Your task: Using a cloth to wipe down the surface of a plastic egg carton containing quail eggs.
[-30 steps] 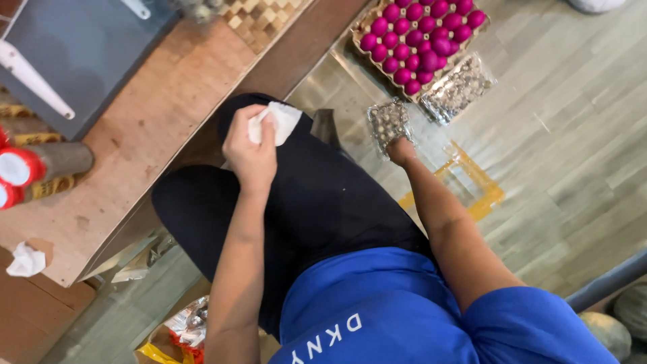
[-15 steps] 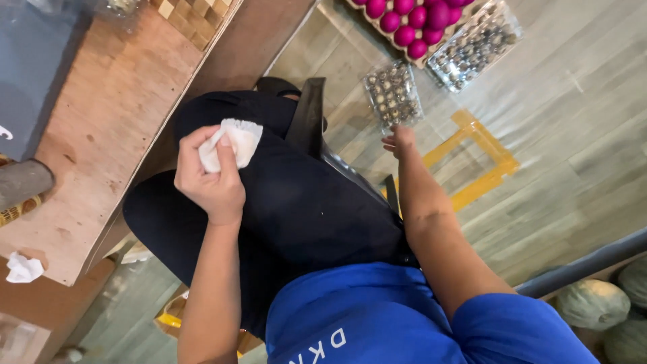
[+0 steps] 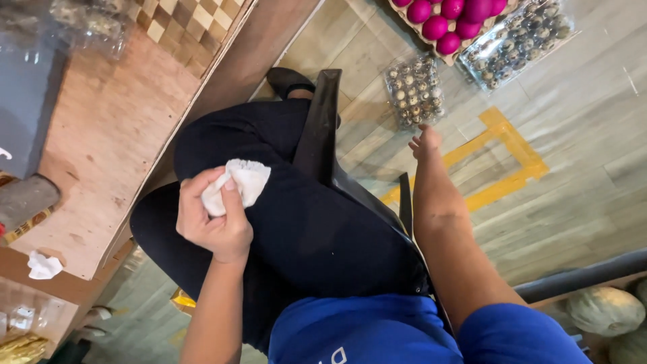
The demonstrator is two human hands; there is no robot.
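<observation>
While the view has tipped further down than a second ago, the wooden counter (image 3: pixel 101 155) now fills the left of the frame, with a grey box (image 3: pixel 27 101) at upper left and a crumpled white scrap (image 3: pixel 44 265) near its lower left corner. Left hand (image 3: pixel 214 217) sits centre-left over the black-trousered lap, fingers closed around a white tissue (image 3: pixel 242 182), thumb pressed on it; earlier it held the tissue higher, close to the counter edge, now it is lower and further from it. Black bag strap (image 3: pixel 317 128) runs up the middle, across the thigh. Right hand (image 3: pixel 426 143) is right of centre, arm stretched out over the wooden floor (image 3: pixel 579 135), fingers loosely spread, holding nothing. A second ago it touched the clear pack of speckled quail eggs (image 3: pixel 414 91); now it is off the pack, just below it, apart. Yellow tape corner (image 3: pixel 505 155) lies on the floor right of the hand. Tray of pink eggs (image 3: pixel 451 20) and a second clear quail-egg pack (image 3: pixel 522 40) have slid to the top right edge, partly cut off.
</observation>
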